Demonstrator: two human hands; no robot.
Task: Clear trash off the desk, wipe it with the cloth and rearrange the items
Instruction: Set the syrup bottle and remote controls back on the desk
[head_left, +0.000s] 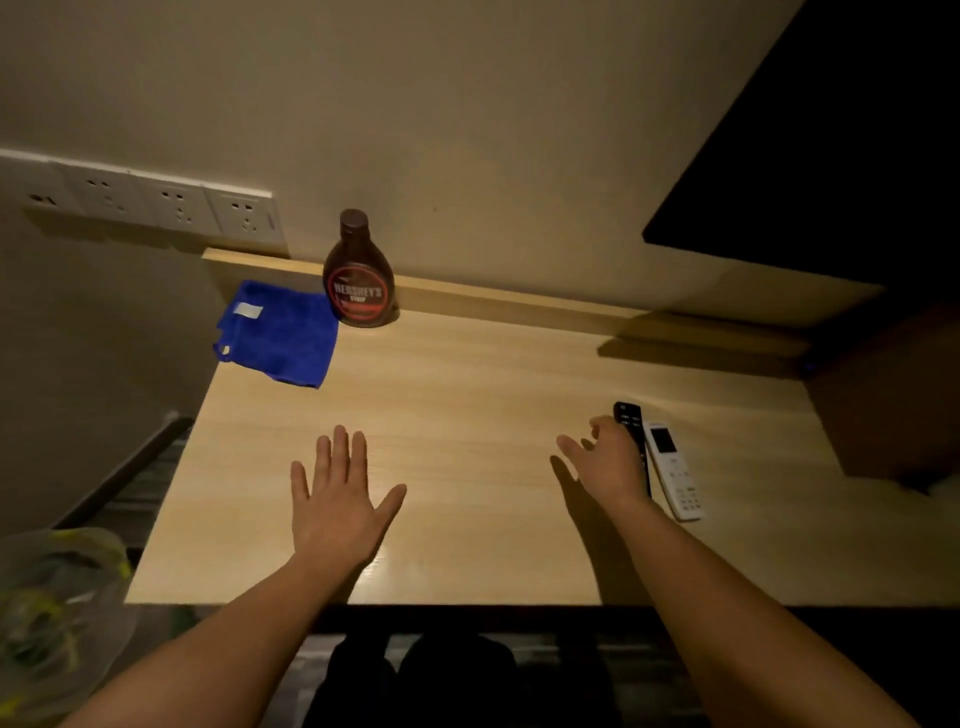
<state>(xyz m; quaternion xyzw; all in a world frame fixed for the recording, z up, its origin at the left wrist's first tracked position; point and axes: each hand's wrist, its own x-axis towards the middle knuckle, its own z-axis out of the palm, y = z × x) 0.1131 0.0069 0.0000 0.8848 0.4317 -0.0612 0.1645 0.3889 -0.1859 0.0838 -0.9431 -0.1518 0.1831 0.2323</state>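
Across the pale wooden table (467, 415), I see the black remote (629, 421) lying lengthwise away from me, touching my right hand (605, 462), whose loosely curled fingers grasp nothing yet (white remote (675, 470) just beside). My left hand (337, 499) lies flat and released, farther off; the blue cloth (280, 332) sits far-left by the syrup bottle (358, 280).

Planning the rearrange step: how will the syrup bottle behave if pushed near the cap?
The syrup bottle probably tips rather than slides: it stands upright, tall, narrowing to the cap. Looks dark all the way up, so likely fairly full and heavy. The smooth plastic may be slippery; grip the wide body.

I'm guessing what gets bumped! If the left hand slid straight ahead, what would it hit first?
Probably the syrup bottle. The left hand points up the bare desk towards it, though depth is unclear.
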